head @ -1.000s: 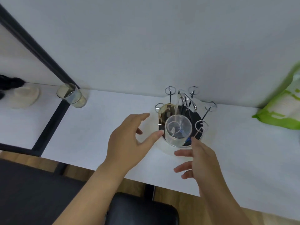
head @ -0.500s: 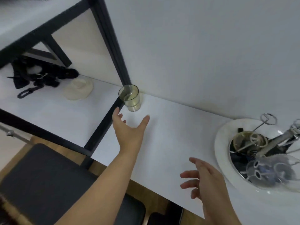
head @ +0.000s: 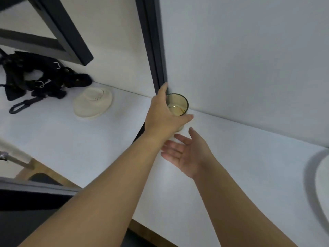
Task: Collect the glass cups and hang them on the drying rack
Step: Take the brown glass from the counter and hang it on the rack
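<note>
A yellow-tinted glass cup (head: 179,105) stands upright on the white table (head: 249,166), against the wall beside a black post. My left hand (head: 163,116) reaches around its near left side. The thumb lies across the front of the cup and the fingers stretch straight along its left, not curled. My right hand (head: 187,154) hovers palm up just below the cup, fingers apart and holding nothing. Only the white rim of the drying rack's base (head: 320,177) shows at the right edge; its hooks are out of view.
A black frame post (head: 153,47) rises right behind the cup. Left of it lie a cream round lid-like object (head: 93,102) and a heap of black straps (head: 37,77). A dark chair seat (head: 23,211) sits below the table's front edge.
My view swung left, away from the rack. My left hand went forward to the cup and now wraps its side. My right hand followed and turned palm up beneath it.
</note>
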Demonstrator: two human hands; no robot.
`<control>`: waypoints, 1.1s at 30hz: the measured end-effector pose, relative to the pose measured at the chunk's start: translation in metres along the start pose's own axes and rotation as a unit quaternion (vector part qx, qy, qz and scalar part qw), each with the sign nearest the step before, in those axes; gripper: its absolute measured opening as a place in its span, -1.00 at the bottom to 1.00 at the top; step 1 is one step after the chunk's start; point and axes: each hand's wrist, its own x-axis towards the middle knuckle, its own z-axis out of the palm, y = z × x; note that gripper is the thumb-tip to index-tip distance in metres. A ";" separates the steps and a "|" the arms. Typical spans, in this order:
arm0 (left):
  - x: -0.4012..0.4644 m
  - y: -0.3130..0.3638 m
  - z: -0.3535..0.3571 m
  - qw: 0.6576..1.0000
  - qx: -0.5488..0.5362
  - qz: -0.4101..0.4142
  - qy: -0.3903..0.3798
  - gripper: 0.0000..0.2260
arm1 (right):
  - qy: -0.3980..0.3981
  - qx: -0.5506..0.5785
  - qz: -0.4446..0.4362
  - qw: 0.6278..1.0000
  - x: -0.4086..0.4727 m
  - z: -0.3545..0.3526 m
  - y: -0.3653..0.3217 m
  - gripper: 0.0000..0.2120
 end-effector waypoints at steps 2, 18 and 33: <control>-0.002 0.001 -0.001 0.999 0.028 0.013 0.010 -0.02 | -0.018 0.031 0.006 0.999 0.010 0.003 -0.001 -0.31; -0.101 0.087 0.019 0.986 -0.036 0.161 -0.039 -0.03 | -0.046 0.152 -0.067 0.985 -0.103 -0.037 -0.055 -0.26; -0.274 0.151 0.129 0.957 -0.143 0.075 -0.240 -0.11 | 0.024 0.061 -0.352 0.934 -0.315 -0.134 -0.117 -0.41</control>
